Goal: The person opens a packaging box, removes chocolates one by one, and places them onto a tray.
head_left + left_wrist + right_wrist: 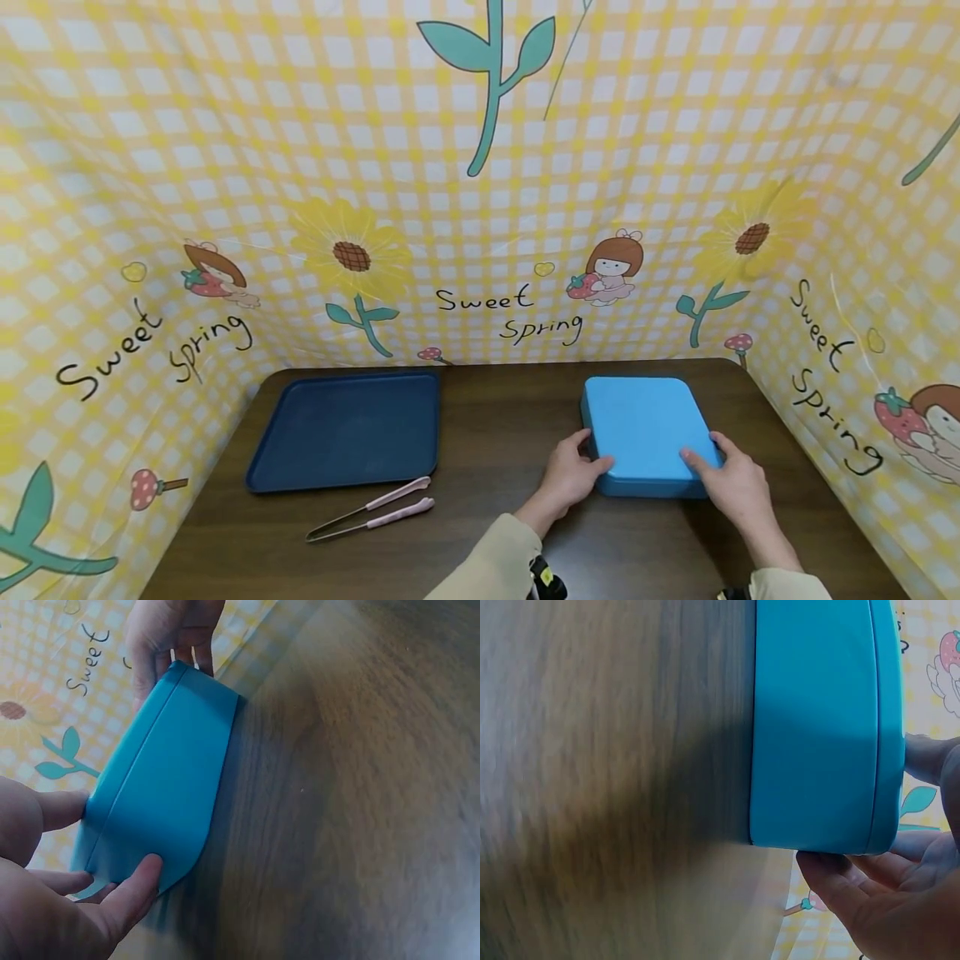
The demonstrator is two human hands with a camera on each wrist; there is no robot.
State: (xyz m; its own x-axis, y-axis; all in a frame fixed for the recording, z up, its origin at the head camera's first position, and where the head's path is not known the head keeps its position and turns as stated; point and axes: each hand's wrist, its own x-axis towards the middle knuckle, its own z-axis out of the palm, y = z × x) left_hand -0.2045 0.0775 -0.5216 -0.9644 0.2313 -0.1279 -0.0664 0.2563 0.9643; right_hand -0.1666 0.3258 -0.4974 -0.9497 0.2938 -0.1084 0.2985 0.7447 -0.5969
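A light blue square box (647,429) with a lid rests on the table's right half. Along its side runs a seam between lid and body, seen in the left wrist view on the box (161,772) and in the right wrist view on the box (817,735). My left hand (567,477) grips the near left corner, thumb on the lid's edge and fingers against the side. At the near right corner my right hand (738,490) holds on likewise, thumb over the lid. What the box contains is hidden.
A dark blue tray (348,429) lies on the left of the brown wooden table (510,442). Tongs (375,510) with pale pink handles lie just in front of the tray. A yellow checked cloth (450,208) walls the table at the back and both sides.
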